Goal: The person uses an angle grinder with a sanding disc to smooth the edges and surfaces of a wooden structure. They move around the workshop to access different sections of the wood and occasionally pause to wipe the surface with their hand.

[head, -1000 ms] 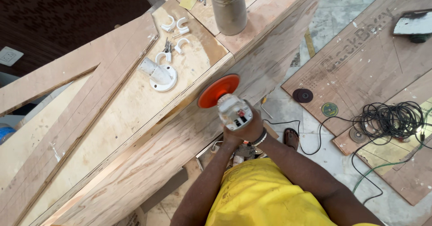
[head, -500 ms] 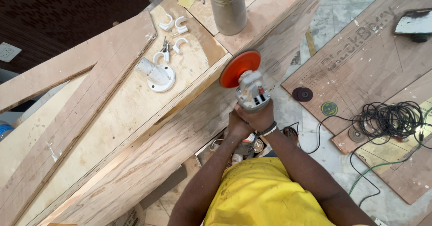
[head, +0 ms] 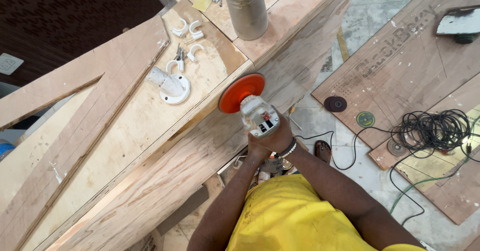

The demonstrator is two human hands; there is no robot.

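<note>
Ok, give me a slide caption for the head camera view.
Both hands hold a grey angle grinder with orange sanding disc against a slanted plywood board.

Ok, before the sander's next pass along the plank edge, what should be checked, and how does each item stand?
1. Both hands on the sander: ok.
2. Orange disc against the plank edge: ok.
3. Steel flask apart from the disc: ok.
4. White clips and screws off the edge: ok.
5. Black cable clear of the feet: cannot tell.
6. Disc spinning: cannot tell.
</note>
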